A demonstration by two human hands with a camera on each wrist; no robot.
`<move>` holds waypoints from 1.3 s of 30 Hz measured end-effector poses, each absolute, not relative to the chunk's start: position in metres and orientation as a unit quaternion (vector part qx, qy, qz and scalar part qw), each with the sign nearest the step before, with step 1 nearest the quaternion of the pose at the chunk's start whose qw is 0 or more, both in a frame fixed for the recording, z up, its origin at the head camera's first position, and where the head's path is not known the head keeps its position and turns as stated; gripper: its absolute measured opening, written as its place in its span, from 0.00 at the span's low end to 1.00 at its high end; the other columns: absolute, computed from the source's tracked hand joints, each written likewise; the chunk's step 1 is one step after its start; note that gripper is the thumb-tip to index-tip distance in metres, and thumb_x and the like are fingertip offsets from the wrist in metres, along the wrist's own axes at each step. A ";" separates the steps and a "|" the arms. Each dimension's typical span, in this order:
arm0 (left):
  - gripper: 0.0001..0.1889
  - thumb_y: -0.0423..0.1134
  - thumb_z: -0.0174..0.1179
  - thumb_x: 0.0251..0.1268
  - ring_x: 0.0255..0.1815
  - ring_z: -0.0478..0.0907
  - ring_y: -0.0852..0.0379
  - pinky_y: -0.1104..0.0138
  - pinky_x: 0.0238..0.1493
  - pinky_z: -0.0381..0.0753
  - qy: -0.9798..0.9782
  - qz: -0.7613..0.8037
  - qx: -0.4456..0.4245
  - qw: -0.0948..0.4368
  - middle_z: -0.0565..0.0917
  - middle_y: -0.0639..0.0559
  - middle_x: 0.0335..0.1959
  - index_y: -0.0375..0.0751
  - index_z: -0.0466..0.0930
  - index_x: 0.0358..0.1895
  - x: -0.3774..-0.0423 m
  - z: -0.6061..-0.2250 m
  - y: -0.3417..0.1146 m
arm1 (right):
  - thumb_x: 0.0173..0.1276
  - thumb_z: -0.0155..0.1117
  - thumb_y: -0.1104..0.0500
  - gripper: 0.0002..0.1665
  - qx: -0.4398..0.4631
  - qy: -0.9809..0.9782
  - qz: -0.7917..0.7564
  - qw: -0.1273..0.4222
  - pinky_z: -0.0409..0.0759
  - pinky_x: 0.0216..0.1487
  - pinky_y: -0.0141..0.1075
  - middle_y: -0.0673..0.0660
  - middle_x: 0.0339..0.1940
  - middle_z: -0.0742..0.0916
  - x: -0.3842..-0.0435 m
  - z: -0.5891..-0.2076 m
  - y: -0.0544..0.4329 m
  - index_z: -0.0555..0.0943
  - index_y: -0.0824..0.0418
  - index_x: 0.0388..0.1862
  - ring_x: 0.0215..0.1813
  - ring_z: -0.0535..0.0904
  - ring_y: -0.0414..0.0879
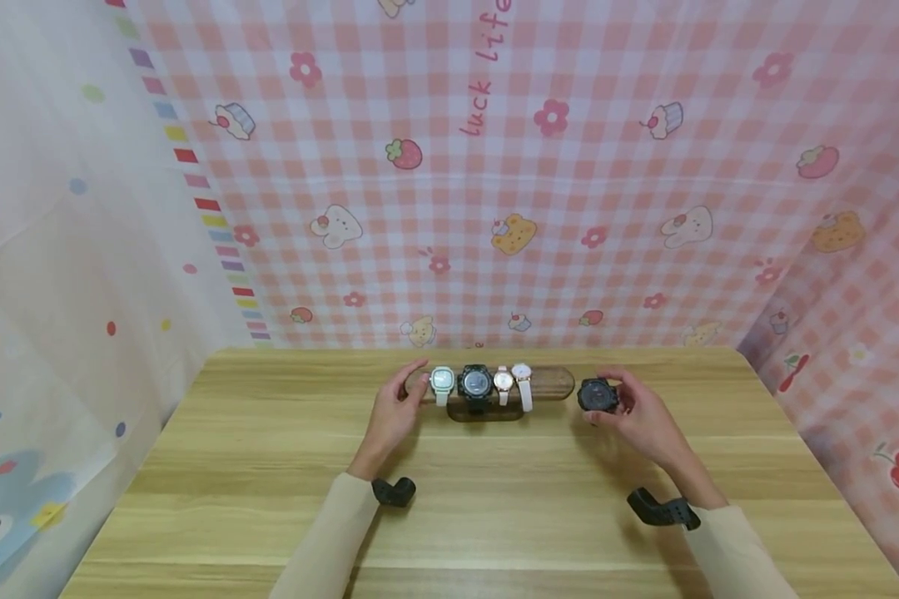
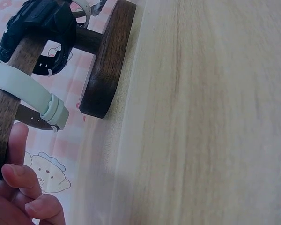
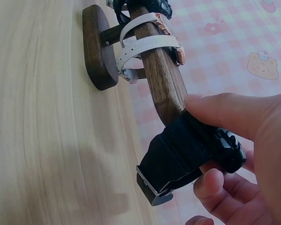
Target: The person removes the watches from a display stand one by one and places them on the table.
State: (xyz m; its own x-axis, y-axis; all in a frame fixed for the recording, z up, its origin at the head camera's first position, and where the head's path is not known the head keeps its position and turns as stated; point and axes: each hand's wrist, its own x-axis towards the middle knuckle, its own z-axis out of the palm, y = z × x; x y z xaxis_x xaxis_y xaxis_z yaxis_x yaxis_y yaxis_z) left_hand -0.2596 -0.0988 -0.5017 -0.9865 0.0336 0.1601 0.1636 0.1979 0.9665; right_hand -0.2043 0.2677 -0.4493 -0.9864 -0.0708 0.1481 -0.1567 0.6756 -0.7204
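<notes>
A wooden watch stand [image 1: 553,384] carries several watches along its bar. My left hand [image 1: 397,408] grips the bar's left end, with thumb and fingers around it, beside a mint-green watch [image 1: 442,380]. To the right of that hang a black watch [image 1: 476,383], a rose-gold watch [image 1: 503,381] and a white-strapped watch [image 1: 522,374]. My right hand [image 1: 640,416] pinches another black watch [image 1: 598,395] by its case, just off the bar's right end. In the right wrist view the buckled strap [image 3: 171,152] of this watch forms a loop, overlapping the bar's tip.
The stand's flat base [image 2: 110,61] rests on the wood-grain table [image 1: 494,507], close to its back edge. A pink checked cloth [image 1: 449,274] hangs behind, with more cloth at both sides. Black bands [image 1: 394,492] sit at both wrists.
</notes>
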 end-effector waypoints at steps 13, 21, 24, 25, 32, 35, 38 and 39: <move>0.20 0.43 0.56 0.76 0.29 0.76 0.43 0.53 0.39 0.86 -0.777 -0.623 -0.071 0.054 0.70 0.51 0.24 0.43 0.76 0.66 -0.259 -0.502 -0.100 | 0.55 0.78 0.62 0.37 0.087 -0.925 0.364 0.072 0.69 0.27 0.30 0.54 0.26 0.77 -0.184 -0.450 0.265 0.75 0.66 0.63 0.30 0.71 0.44; 0.19 0.37 0.54 0.76 0.23 0.70 0.59 0.44 0.44 0.83 -0.773 -0.628 -0.082 0.040 0.69 0.53 0.22 0.40 0.75 0.66 -0.242 -0.472 -0.098 | 0.54 0.79 0.62 0.38 0.116 -0.924 0.356 0.075 0.70 0.28 0.29 0.53 0.28 0.78 -0.172 -0.456 0.258 0.75 0.70 0.63 0.32 0.71 0.44; 0.19 0.37 0.54 0.76 0.22 0.68 0.61 0.42 0.45 0.83 -0.772 -0.629 -0.084 0.035 0.69 0.52 0.22 0.39 0.75 0.66 -0.239 -0.467 -0.097 | 0.54 0.79 0.62 0.39 0.121 -0.927 0.347 0.074 0.73 0.31 0.31 0.57 0.33 0.81 -0.170 -0.457 0.257 0.74 0.71 0.63 0.34 0.72 0.45; 0.19 0.37 0.54 0.76 0.22 0.68 0.62 0.42 0.46 0.83 -0.772 -0.630 -0.084 0.034 0.69 0.52 0.22 0.39 0.75 0.66 -0.239 -0.467 -0.098 | 0.53 0.80 0.62 0.39 0.125 -0.928 0.342 0.077 0.76 0.34 0.33 0.59 0.36 0.82 -0.169 -0.457 0.257 0.74 0.71 0.63 0.36 0.74 0.47; 0.19 0.38 0.54 0.76 0.23 0.68 0.64 0.43 0.46 0.83 -0.768 -0.634 -0.082 0.031 0.69 0.53 0.24 0.40 0.75 0.66 -0.240 -0.469 -0.097 | 0.51 0.80 0.64 0.40 0.149 -0.932 0.317 0.095 0.82 0.53 0.57 0.75 0.53 0.82 -0.166 -0.464 0.255 0.74 0.75 0.62 0.53 0.81 0.65; 0.19 0.38 0.54 0.76 0.23 0.68 0.64 0.43 0.45 0.83 -0.768 -0.634 -0.081 0.033 0.70 0.53 0.24 0.41 0.75 0.66 -0.240 -0.469 -0.097 | 0.52 0.80 0.64 0.40 0.158 -0.934 0.307 0.094 0.80 0.55 0.59 0.76 0.53 0.82 -0.165 -0.466 0.253 0.74 0.76 0.61 0.54 0.80 0.69; 0.19 0.38 0.54 0.76 0.24 0.69 0.64 0.43 0.46 0.83 -0.766 -0.637 -0.079 0.032 0.70 0.52 0.25 0.41 0.75 0.66 -0.240 -0.469 -0.098 | 0.52 0.80 0.63 0.39 0.160 -0.938 0.296 0.087 0.78 0.57 0.61 0.77 0.54 0.81 -0.164 -0.468 0.251 0.74 0.76 0.61 0.56 0.78 0.72; 0.19 0.38 0.54 0.76 0.24 0.69 0.64 0.43 0.46 0.83 -0.766 -0.637 -0.078 0.031 0.70 0.52 0.25 0.41 0.75 0.66 -0.239 -0.469 -0.098 | 0.53 0.80 0.63 0.39 0.160 -0.939 0.294 0.085 0.77 0.57 0.62 0.77 0.55 0.81 -0.164 -0.468 0.250 0.74 0.76 0.61 0.57 0.77 0.73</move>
State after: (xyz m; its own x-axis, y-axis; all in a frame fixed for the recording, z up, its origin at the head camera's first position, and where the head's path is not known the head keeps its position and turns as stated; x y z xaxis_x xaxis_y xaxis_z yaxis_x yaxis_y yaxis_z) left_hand -0.2394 -0.0981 -0.4685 -0.9859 0.0804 0.1470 0.1592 0.1757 0.9715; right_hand -0.1638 0.2496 -0.4681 -0.9343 -0.2501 0.2541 -0.3503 0.7764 -0.5239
